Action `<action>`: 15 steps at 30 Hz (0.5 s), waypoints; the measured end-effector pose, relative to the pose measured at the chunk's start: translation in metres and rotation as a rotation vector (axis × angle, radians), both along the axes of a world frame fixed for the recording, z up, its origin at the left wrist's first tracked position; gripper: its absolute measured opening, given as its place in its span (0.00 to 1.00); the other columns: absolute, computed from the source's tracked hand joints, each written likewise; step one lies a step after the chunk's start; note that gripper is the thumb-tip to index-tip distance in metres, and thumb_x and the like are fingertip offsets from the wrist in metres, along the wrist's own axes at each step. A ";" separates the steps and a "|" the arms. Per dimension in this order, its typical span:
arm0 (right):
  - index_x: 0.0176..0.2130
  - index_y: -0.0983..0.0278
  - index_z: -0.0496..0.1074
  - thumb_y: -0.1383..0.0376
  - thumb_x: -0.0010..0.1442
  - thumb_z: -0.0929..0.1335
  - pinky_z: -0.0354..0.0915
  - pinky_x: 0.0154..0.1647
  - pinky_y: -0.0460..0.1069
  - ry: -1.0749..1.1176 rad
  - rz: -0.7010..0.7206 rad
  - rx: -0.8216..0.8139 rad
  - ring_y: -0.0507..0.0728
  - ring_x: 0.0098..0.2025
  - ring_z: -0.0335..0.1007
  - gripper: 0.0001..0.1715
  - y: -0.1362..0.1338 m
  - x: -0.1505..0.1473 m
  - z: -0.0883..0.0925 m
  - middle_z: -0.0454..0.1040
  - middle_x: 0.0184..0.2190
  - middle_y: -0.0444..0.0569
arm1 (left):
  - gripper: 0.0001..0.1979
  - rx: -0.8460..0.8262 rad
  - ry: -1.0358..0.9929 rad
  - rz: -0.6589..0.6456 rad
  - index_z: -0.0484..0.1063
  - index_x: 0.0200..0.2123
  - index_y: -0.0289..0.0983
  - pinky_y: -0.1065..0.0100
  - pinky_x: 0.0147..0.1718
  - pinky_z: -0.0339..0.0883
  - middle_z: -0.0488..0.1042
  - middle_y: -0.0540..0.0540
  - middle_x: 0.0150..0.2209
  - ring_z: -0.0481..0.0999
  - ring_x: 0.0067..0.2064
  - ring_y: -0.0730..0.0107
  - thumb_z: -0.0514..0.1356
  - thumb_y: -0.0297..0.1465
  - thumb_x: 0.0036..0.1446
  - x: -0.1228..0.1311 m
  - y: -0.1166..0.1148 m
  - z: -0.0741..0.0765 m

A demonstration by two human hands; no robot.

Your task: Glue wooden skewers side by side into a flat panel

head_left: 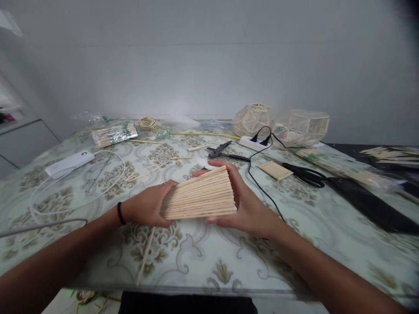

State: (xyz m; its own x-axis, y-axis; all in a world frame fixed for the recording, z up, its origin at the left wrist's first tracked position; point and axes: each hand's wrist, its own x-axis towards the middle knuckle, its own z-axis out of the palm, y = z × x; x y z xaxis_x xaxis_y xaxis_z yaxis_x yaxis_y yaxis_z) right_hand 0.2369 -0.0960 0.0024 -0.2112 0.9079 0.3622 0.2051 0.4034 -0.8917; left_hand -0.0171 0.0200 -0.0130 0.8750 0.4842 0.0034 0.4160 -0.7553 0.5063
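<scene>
Two bare hands grip a fanned panel of pale flat wooden sticks (199, 195) just above the table's middle — the left hand (149, 205) closed on its narrow end, the right hand (244, 201) curled round the wide end, fingers over the top edge. Beneath lies a glossy tablecloth with green-and-beige floral scrolls (203, 257), its near edge close to the forearms. Well apart sit black scissors (303, 173), a white power strip (254, 143) and two faceted stick-frame spheres (281, 124) against a plain grey wall (209, 52).
</scene>
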 end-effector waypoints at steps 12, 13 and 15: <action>0.65 0.52 0.53 0.55 0.49 0.84 0.69 0.60 0.61 0.007 0.003 -0.009 0.66 0.60 0.74 0.57 0.000 0.001 -0.002 0.69 0.64 0.60 | 0.37 0.006 -0.008 -0.012 0.60 0.58 0.40 0.56 0.47 0.72 0.75 0.39 0.53 0.79 0.50 0.49 0.71 0.42 0.49 0.000 0.001 -0.002; 0.65 0.52 0.52 0.55 0.49 0.84 0.69 0.60 0.61 0.005 0.003 -0.008 0.66 0.60 0.74 0.57 0.000 0.001 -0.002 0.69 0.65 0.60 | 0.37 0.006 -0.010 -0.012 0.60 0.57 0.40 0.56 0.47 0.72 0.76 0.39 0.53 0.79 0.50 0.49 0.71 0.41 0.49 -0.001 0.001 -0.002; 0.65 0.52 0.52 0.55 0.49 0.84 0.69 0.60 0.60 0.001 0.003 -0.003 0.65 0.59 0.74 0.57 0.000 0.001 -0.002 0.69 0.65 0.61 | 0.36 0.010 -0.017 -0.016 0.60 0.57 0.40 0.57 0.47 0.71 0.76 0.40 0.54 0.79 0.50 0.50 0.71 0.41 0.49 -0.001 0.001 -0.003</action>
State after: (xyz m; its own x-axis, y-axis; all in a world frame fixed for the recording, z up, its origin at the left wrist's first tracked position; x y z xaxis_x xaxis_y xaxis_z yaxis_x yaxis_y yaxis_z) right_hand 0.2377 -0.0961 0.0008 -0.2136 0.9083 0.3598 0.2025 0.4015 -0.8932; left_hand -0.0182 0.0213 -0.0158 0.8824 0.4700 0.0233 0.3951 -0.7668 0.5059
